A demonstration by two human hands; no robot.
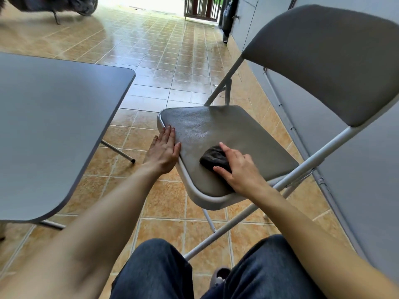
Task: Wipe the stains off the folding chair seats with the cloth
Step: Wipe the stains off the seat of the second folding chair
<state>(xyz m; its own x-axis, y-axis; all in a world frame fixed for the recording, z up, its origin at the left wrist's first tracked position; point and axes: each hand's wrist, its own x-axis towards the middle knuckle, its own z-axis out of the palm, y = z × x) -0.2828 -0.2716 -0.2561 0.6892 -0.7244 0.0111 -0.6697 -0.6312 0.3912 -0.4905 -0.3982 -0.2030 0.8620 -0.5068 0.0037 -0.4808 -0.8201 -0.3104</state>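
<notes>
1 hand (241, 169) presses cloth (213, 158), seemingly bunched.

Covered porch or carport of a home, open to daylight at the far end. Glossy tan floor tiles (164, 67) run out to a barred metal gate (201, 8); grey panelled wall (367, 169) along the right side; what looks like the underside of a parked scooter (54, 4) on its stand at top left. Light movable furniture only: a grey folding chair (226, 134) and a grey bench (54, 126) on thin metal legs.
</notes>
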